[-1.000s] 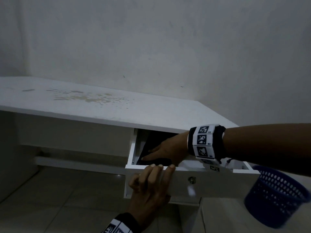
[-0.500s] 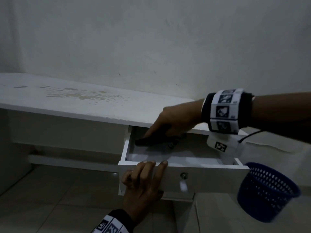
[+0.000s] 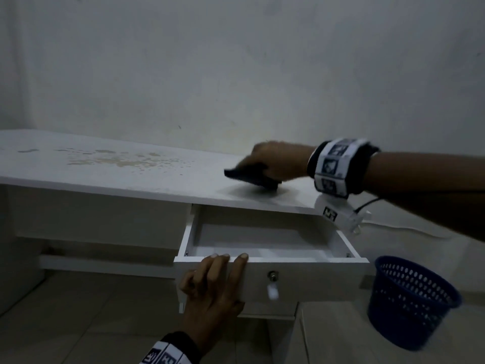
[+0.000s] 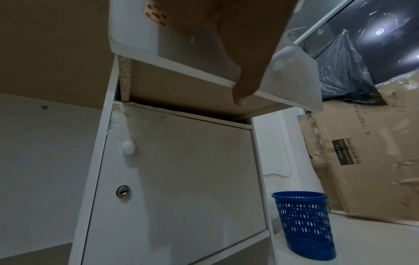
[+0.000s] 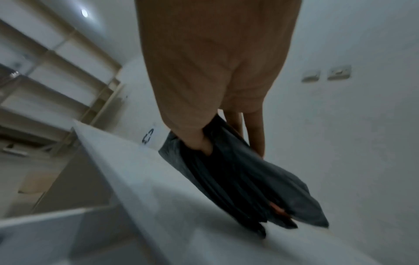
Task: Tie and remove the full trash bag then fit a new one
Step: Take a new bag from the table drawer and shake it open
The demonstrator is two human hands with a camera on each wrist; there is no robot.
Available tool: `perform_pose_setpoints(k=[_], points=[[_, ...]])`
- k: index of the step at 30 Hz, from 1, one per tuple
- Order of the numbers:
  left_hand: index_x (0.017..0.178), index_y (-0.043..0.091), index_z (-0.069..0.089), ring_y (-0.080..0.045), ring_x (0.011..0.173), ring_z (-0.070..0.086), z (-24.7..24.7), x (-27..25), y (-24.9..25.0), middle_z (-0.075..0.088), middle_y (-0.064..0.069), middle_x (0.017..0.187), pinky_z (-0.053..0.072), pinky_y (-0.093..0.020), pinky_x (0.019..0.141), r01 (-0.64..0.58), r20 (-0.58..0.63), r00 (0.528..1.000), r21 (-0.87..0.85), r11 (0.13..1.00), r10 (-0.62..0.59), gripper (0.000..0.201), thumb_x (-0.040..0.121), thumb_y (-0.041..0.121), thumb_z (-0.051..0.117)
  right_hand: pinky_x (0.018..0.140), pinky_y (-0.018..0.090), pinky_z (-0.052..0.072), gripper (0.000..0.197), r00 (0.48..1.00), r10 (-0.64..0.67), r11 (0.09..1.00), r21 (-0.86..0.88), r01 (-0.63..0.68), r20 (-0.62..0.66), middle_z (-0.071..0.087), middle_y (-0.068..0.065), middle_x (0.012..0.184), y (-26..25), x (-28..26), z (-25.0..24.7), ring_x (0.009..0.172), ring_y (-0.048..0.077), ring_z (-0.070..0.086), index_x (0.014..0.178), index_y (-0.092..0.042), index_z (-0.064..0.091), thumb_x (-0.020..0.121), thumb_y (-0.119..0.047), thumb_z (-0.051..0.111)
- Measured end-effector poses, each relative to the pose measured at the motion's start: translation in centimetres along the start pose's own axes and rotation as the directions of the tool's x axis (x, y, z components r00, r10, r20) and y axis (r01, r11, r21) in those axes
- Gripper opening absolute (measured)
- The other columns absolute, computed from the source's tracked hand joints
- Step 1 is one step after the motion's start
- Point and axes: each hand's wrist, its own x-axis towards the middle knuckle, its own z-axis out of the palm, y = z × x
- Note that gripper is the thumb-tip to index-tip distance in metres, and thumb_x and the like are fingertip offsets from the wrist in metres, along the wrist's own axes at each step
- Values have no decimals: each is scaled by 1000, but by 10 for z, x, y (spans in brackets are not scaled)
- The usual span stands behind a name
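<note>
My right hand (image 3: 273, 164) grips a folded stack of black trash bags (image 3: 249, 174) just above the white desk top (image 3: 118, 177). In the right wrist view the black bags (image 5: 244, 179) hang from between thumb and fingers over the desk. My left hand (image 3: 217, 279) holds the front panel of the open white drawer (image 3: 309, 279), fingers hooked over its top edge and thumb below it. The thumb (image 4: 244, 89) shows under the panel in the left wrist view. A blue perforated bin (image 3: 412, 303) stands on the floor at the right, with no bag visible in it.
The drawer's inside (image 3: 262, 240) shows nothing in it. A cabinet door with a lock (image 4: 123, 191) lies below the drawer. Wrapped cardboard boxes (image 4: 362, 161) stand behind the blue bin (image 4: 306, 224). The wall runs close behind the desk.
My right hand lifted the black bags out of the drawer and carried them up over the desk top. My left hand stayed on the drawer front.
</note>
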Motion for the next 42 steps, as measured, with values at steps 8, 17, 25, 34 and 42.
perform_pose_setpoints(k=[8,17,25,34,42], points=[[144,26,26,-31,123,35,-3,4,-2,36,-8,129,30,-43,90,3,44,999,-11,1000,-2,121,39,44,85,99,39,45,78,988,144,988,54,-147,56,47,10,145,-12,-12,35,121,26,50,157,-19,6,93,-38,48],[148,18,23,-35,138,26,8,22,-23,27,-19,145,24,-52,108,-29,-48,998,46,999,31,111,60,54,80,46,24,38,28,935,-81,997,-41,71,-344,59,-8,68,-79,-102,105,51,10,53,95,-29,53,93,-52,38],[139,20,38,-33,134,32,34,51,-30,35,-15,138,33,-59,103,-93,-21,995,66,993,94,94,61,44,85,47,31,46,29,858,-50,988,-154,-34,-510,63,8,100,-52,-69,178,74,23,60,98,-15,57,78,-23,77],[151,13,27,-34,147,18,56,68,-68,20,-17,158,27,-56,113,-245,152,962,117,962,227,100,66,-7,77,55,33,52,28,802,96,995,38,-92,-589,70,9,91,-30,-26,201,77,28,66,92,-11,64,69,-15,79],[145,17,42,-36,127,49,46,102,-85,47,-12,143,50,-40,93,-291,165,946,43,956,280,91,63,-4,78,53,29,54,23,741,218,973,195,-120,-635,69,4,77,-19,-7,199,66,27,69,88,-17,65,71,-21,79]])
